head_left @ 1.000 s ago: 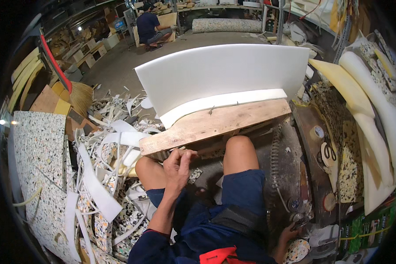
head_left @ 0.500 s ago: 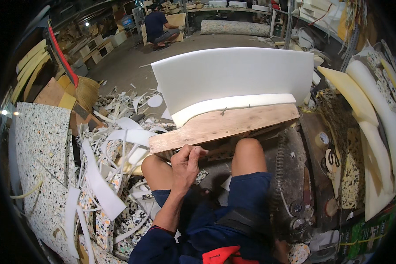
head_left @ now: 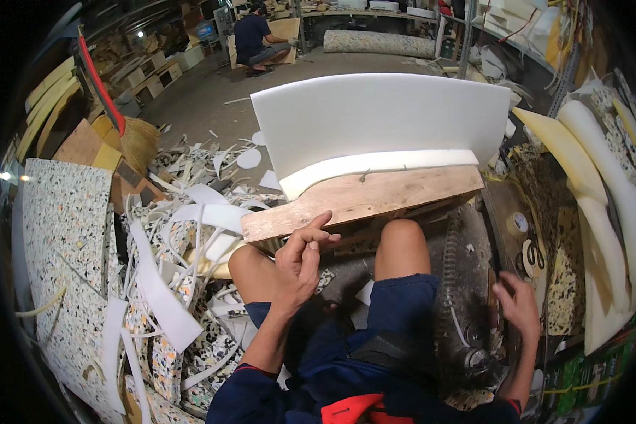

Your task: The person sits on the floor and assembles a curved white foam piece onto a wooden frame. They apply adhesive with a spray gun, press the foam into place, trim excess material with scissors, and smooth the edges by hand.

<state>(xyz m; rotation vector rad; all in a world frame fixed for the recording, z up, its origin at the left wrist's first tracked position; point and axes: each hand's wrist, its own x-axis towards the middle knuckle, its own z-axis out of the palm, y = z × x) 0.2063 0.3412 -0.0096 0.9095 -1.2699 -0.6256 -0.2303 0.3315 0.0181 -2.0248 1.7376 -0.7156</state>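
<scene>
Seated view, looking down over bare knees and blue shorts point(head_left: 396, 311). Left hand point(head_left: 300, 258) at centre of frame, raised just below the near edge of a wooden board point(head_left: 364, 198); fingers loosely curled, index finger and thumb stretched toward the board's lower left corner, nothing grasped; contact with the wood not clear. Board laid across the middle of the frame, tilted slightly up toward the right, above both knees. Strip of cream foam point(head_left: 374, 166) lying along the board's far edge, with a large white foam sheet point(head_left: 374, 116) standing upright and curved just behind it. Right hand point(head_left: 517, 304) at lower right, fingers spread and relaxed, held empty over a dark, cluttered work surface point(head_left: 466, 283) beside the right thigh. Roll of tape point(head_left: 520, 223) and a pair of scissors point(head_left: 535, 254) seen further right on that surface, apart from the hand. Heap of white foam offcuts point(head_left: 184, 233) spread over the floor at centre left, beside a speckled foam slab point(head_left: 63, 233) at far left. Broom point(head_left: 131, 138) with a red handle at upper left. Long cream foam rolls point(head_left: 608, 184) stacked along the right edge. Another person point(head_left: 256, 42) sitting on the floor at top centre, well apart.
</scene>
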